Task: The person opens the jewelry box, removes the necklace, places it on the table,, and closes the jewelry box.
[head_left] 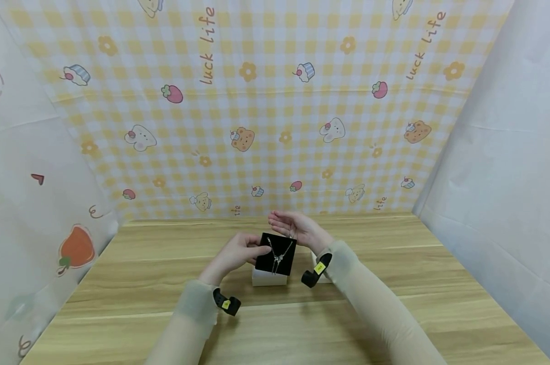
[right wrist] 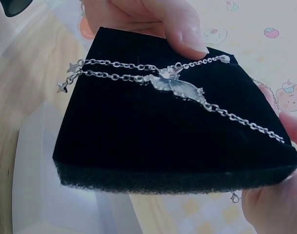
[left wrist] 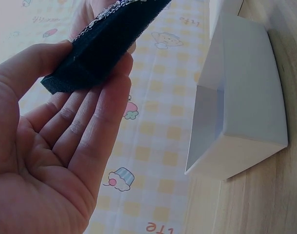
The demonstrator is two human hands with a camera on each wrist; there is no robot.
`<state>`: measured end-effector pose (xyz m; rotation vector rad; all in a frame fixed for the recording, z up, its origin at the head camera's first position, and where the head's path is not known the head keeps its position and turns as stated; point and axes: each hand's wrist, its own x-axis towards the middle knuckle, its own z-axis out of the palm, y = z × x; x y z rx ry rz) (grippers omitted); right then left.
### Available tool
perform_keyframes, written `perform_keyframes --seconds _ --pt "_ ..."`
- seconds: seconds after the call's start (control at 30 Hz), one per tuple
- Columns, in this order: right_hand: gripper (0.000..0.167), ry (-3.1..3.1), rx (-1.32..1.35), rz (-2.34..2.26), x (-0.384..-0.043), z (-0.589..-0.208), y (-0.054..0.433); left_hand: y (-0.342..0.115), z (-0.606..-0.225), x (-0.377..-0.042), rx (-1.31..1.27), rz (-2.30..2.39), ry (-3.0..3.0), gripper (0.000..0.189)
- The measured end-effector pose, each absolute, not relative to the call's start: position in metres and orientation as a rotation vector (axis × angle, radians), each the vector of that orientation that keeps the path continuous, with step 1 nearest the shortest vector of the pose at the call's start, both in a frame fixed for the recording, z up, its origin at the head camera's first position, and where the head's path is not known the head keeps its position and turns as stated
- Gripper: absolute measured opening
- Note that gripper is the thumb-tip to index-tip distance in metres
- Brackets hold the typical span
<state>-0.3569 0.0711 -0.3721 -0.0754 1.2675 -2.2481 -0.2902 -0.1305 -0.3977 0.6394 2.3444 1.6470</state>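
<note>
My left hand (head_left: pixel 239 250) pinches a black foam pad (head_left: pixel 264 263) by its left edge, thumb on top and fingers beneath. A silver chain necklace (right wrist: pixel 185 90) lies across the pad, with a butterfly-like pendant and small star ends hanging over one edge. Behind the pad's far right corner is my right hand (head_left: pixel 302 229), its fingers loosely extended. Part of the chain runs behind the pad near that hand, and a small clasp (right wrist: pixel 234 197) dangles there. The pad hides the right thumb's contact. Below the pad stands an open white box (left wrist: pixel 250 92).
Another white piece (head_left: pixel 321 278) lies on the wooden table (head_left: pixel 347 324) beneath the right wrist. A patterned cloth (head_left: pixel 275 111) hangs behind the table's far edge. Each wrist wears a black strap (head_left: pixel 226 303) with a camera.
</note>
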Motion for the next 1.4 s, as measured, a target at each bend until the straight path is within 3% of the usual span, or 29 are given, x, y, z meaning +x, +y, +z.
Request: perform_keyframes --seconds 0.43,0.73,1.03,1.27,1.4 --pt "0.017 1.239 -0.029 -2.271 -0.358 -0.373 0.071 -0.127 -0.368 -0.268 0.639 1.646 2.33 0.021" --pt "0.037 1.215 -0.043 -2.294 -0.358 -0.374 0.07 -0.126 -0.371 -0.269 0.628 1.648 2.339 0.02" --pt "0.036 1.162 -0.038 -2.308 -0.357 -0.374 0.071 -0.126 -0.372 -0.27 0.632 1.641 2.349 0.019" --pt "0.018 1.118 -0.034 -2.327 -0.357 -0.375 0.071 -0.127 -0.395 -0.286 0.624 1.641 2.367 0.02" --pt "0.016 1.106 -0.033 -2.34 -0.357 -0.375 0.071 -0.128 -0.399 -0.289 0.619 1.648 2.362 0.023"
